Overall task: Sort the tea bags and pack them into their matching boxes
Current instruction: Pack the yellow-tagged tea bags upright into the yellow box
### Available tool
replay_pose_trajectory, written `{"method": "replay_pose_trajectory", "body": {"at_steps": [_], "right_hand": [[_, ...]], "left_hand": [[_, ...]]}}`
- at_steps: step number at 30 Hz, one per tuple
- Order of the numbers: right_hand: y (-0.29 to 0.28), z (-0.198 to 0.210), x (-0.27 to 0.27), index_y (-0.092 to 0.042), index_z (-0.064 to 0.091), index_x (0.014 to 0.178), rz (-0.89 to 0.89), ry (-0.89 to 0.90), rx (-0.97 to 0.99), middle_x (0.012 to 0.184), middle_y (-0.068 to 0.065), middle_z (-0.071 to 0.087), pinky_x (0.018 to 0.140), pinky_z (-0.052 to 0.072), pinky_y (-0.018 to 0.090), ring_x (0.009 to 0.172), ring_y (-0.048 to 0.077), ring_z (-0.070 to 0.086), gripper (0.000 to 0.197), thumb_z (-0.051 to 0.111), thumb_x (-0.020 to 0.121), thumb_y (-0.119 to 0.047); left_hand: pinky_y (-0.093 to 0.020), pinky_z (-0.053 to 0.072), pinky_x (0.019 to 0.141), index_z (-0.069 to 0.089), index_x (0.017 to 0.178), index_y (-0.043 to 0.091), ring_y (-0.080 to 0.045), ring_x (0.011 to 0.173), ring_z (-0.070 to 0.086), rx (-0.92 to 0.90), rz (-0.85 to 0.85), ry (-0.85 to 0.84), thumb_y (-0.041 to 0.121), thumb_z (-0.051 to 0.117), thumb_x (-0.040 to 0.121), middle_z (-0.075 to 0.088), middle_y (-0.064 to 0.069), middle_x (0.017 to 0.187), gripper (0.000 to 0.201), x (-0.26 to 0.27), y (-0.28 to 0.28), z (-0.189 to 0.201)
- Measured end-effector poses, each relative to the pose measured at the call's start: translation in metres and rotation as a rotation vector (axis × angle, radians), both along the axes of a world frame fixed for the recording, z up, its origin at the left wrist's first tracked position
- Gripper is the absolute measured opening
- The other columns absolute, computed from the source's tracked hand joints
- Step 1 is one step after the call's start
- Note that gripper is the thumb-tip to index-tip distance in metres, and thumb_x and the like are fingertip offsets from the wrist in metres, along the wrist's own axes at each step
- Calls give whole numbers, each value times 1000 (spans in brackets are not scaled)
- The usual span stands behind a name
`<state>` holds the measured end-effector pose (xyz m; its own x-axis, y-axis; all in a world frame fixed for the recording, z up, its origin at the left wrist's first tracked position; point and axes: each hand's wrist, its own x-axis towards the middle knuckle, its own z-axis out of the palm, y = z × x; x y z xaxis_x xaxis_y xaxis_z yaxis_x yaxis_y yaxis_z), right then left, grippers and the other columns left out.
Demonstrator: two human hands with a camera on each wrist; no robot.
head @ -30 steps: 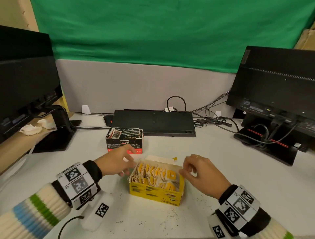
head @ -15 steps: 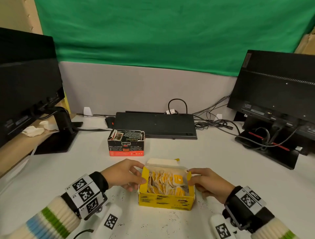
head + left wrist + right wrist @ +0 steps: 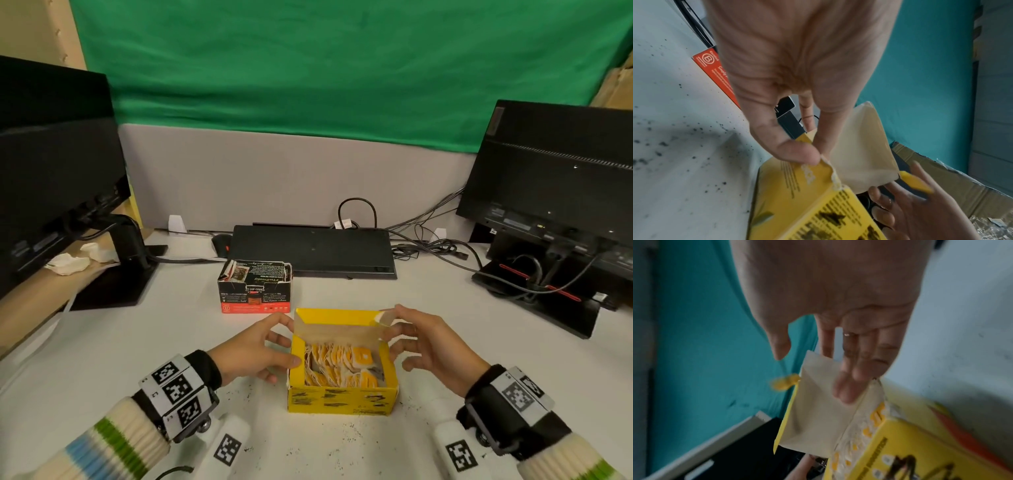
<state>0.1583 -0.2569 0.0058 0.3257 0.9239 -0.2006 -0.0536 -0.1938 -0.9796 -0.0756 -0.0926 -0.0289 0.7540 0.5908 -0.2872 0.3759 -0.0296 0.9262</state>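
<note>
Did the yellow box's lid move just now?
Yes. The lid lay flat, back toward the red-and-black box. Now it stands up, swung away from that box and over the tea bags.

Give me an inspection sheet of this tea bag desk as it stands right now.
Surface: white table, dark specks near the yellow box.
Job's things: yellow box, lid raised, yellow-tagged tea bags inside; black-and-red box behind it, top open.
Clutter: crumpled tissues at far left.
Grippers: left hand pinches the lid's corner; right hand rests straight fingers on the lid.
Cables: tangle by the right monitor.
Surroundings: left monitor, black flat device, green cloth.
</note>
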Motion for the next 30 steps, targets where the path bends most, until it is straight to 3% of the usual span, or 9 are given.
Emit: {"method": "replay_pose_trajectory", "body": {"at_steps": [2,5,7,13,15,17,20,24,30], "right_hand": [[-3,5,-5,-15,71,99,46,-153,-60,85,5,70,56,48,27,72,24,66,38,55,88,-48],[-4,4,-13,-22,74,97,9,-276,-61,89,2,74,61,50,25,69,14,68,32,68,76,-45],[-2,0,-15,-26,73,99,-57,-270,-44,88,2,75,61,48,25,68,10,67,29,75,73,-39],[2,-15,-24,-36,52,120,-73,-122,93,93,11,74,77,52,30,90,25,70,72,87,61,-14],[3,-17,-26,-36,55,117,-100,-272,141,82,12,70,73,53,26,79,18,66,69,86,63,-7],[4,-18,-28,-32,66,105,-166,-487,226,70,5,65,63,52,21,69,13,61,47,83,69,-9],[2,-17,-27,-28,73,95,-194,-596,320,71,0,67,60,52,19,70,13,63,24,78,77,-13],[0,-16,-20,-30,71,102,-135,-720,310,80,-6,65,63,53,18,74,10,61,40,81,71,-8],[2,-23,-21,-25,62,113,-102,-1139,386,82,-14,53,67,42,8,79,6,51,44,78,74,-12]], "left_hand": [[-28,56,60,54,110,23,-22,74,65,-9,11,-23,9,76,81,52,-18,124,39,1,-1,-1],[-30,58,60,54,109,22,-19,68,66,-5,24,-53,7,75,82,52,-14,117,37,2,-2,-2],[-31,58,60,54,109,22,-17,65,67,-4,37,-57,7,75,82,52,-12,116,37,2,-2,-2],[-31,59,57,50,110,18,-22,67,70,-13,95,-93,1,70,85,52,-14,114,37,6,-6,-5],[-31,59,57,49,111,18,-21,67,71,-11,100,-101,1,69,86,53,-14,114,36,7,-6,-6],[-31,59,58,49,110,20,-23,69,70,-10,97,-100,1,69,86,53,-15,116,36,7,-6,-6],[-33,60,59,49,109,21,-26,73,70,-13,88,-92,2,69,86,53,-16,116,36,6,-5,-6],[-35,61,62,50,109,22,-25,73,70,-11,78,-82,4,70,86,53,-16,117,36,6,-4,-6],[-36,61,63,50,110,22,-27,73,69,-17,78,-79,3,69,86,52,-16,119,37,6,-5,-6]]}}
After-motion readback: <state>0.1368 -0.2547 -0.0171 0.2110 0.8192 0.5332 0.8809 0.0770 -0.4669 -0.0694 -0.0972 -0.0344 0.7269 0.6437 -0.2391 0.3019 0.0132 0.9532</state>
